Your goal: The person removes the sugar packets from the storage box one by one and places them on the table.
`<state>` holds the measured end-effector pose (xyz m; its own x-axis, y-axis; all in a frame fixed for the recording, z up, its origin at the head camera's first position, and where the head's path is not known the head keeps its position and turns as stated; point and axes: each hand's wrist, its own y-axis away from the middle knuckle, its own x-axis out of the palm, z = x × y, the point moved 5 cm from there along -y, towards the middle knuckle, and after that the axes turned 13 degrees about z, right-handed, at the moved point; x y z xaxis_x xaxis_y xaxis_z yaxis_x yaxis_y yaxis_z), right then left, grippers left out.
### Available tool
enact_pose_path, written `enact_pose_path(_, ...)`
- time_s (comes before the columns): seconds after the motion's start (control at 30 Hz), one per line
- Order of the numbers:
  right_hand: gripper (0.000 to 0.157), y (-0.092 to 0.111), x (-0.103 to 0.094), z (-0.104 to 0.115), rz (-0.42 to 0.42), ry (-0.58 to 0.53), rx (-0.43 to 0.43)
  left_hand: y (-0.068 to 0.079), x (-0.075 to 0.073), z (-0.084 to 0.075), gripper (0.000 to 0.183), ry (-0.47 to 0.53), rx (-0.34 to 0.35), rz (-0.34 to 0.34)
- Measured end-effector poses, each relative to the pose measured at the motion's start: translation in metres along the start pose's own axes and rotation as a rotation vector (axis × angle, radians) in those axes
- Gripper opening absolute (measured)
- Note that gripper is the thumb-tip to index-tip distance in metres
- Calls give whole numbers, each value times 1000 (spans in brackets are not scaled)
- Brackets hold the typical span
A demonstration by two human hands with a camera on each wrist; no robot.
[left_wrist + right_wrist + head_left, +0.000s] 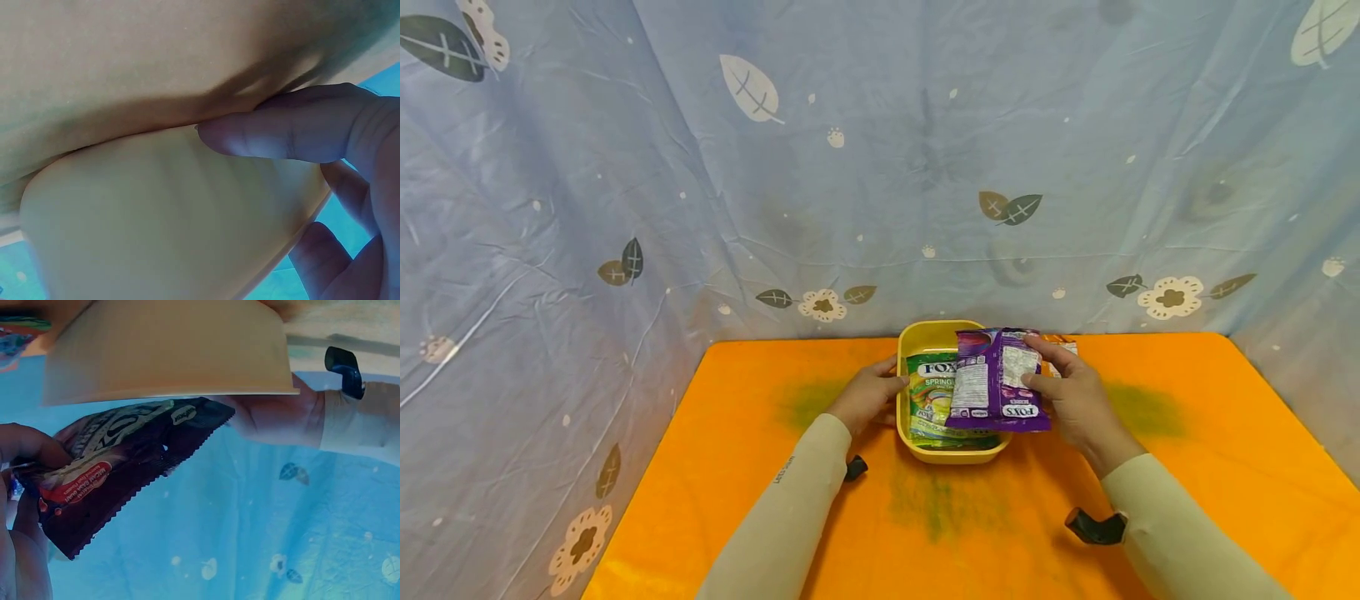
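A shiny purple bag [981, 385], with FOX'S upside down and white boxes of tiny print, is just below and right of the frame's middle, over a yellow tub [955, 457]. The right hand [1081, 407] pinches its right edge, fingers nearly closed. Inside, a green bag [929, 402] says FOX and SPRING. The left hand [867, 396], partly curled, holds the tub's left side.
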<state>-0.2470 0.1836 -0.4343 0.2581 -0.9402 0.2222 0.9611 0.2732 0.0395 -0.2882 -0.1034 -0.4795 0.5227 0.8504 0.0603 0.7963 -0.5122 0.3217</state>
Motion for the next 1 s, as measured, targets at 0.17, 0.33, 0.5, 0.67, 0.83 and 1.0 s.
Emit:
enact_pose_path(0.17,64,7,-10,3,2,-63,-25,1,0,1,56,9,-1,7)
enact_pose_path(0.33,65,13,-25,8,3,-98,-53,1,0,1,56,16,7,6)
enact_pose_path(0.5,66,20,-41,8,-29,-109,-30,1,1,-1,56,27,12,6)
enact_pose_path(0.67,65,27,-58,8,-56,-149,-39,2,0,-1,57,30,11,-2)
enact_pose_path(0.83,65,35,-74,12,-79,-170,-50,3,1,-1,57,42,16,2)
enact_pose_path(1.0,66,41,-89,15,-99,-148,-30,2,2,-1,57,47,25,13)
